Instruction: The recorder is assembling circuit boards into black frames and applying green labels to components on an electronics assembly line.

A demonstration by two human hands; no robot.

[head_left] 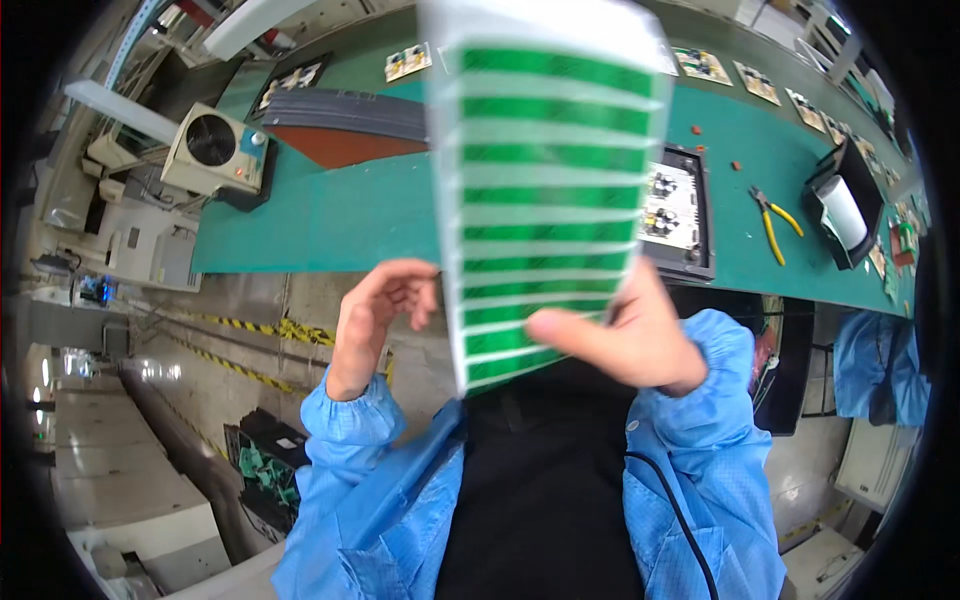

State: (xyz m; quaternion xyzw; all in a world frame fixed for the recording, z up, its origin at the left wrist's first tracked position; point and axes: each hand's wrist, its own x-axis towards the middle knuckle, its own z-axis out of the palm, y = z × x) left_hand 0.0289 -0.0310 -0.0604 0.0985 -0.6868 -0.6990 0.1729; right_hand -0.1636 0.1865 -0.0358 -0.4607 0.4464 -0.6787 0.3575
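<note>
My right hand [630,335] is closed on the lower right part of a white sheet with green strips [555,210], thumb lying across its face and fingers behind it. The sheet stands upright in front of me and is slightly blurred; its strips run across in rows. Beside its left edge my left hand [385,305] is raised with fingers loosely bent and apart, and I see nothing in it. Behind the sheet, a black tray [705,225] on the green bench holds white circuit boards [672,208]; the sheet hides its left part.
On the green bench [320,225] are a fan unit [215,145], a stack of grey panels [345,115], yellow-handled cutters [772,225], and a black bin [845,200] holding a white roll. Several circuit boards [757,82] line the back. A black crate [268,465] stands on the floor, left.
</note>
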